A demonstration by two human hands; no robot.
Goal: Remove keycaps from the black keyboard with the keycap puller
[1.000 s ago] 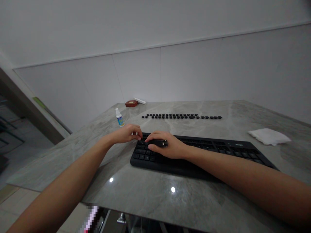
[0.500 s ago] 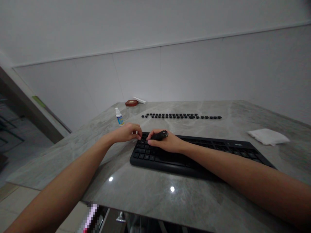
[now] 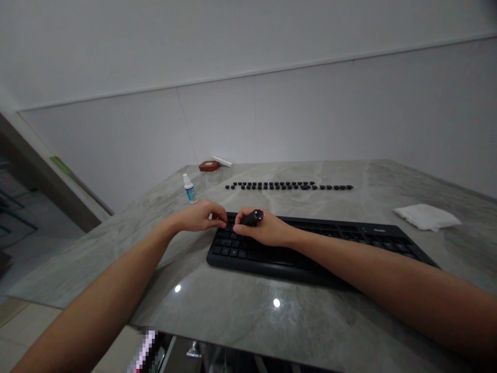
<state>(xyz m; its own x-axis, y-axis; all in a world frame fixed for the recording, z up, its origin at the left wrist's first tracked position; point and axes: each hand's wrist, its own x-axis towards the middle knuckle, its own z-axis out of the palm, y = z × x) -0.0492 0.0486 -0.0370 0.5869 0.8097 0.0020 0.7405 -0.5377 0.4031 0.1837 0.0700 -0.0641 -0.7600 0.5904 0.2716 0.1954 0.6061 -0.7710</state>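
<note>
A black keyboard (image 3: 272, 261) lies on the grey marble-patterned table, with some keys still seated at its left end. My right hand (image 3: 264, 225) rests over its left part, closed around a thick black-handled tool (image 3: 253, 217). The tool's handle points up and back, and its working tip is hidden by my fingers. Beside it, my left hand (image 3: 205, 216) reaches the keyboard's upper left corner, thumb and fingertips drawn together at the keys. Whatever those fingertips pinch is too small to make out.
Behind the keyboard, loose black keycaps (image 3: 272, 186) stand in two rows. A white-capped spray bottle (image 3: 189, 188) is at the left, with a reddish-brown box (image 3: 208, 166) farther back. At the right lies a white tissue pack (image 3: 427, 216). The table's front edge (image 3: 233, 344) is nearby.
The tool's handle has tipped slightly to the left and more upright in my right hand. My left fingertips have shifted slightly lower at the keys. The view has moved a little.
</note>
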